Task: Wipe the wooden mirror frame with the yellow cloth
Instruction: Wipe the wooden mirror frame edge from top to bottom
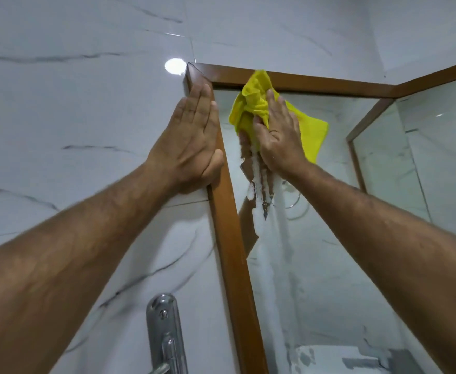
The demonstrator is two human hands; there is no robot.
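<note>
The wooden mirror frame [232, 238] runs up the middle and turns right along the top [329, 83]. My left hand [191, 141] lies flat, fingers together, against the frame's upper left corner and the wall beside it. My right hand [278, 133] presses the crumpled yellow cloth [253, 101] against the mirror glass just under the top rail. The cloth's upper tip overlaps the top rail; a flat corner hangs to the right of my hand. White foam streaks run down the glass [316, 265] below the cloth.
White marble-patterned tiles [73, 103] cover the wall to the left. A chrome handle plate [164, 333] sits low on the left. A second wood-framed mirror panel [423, 147] angles away on the right.
</note>
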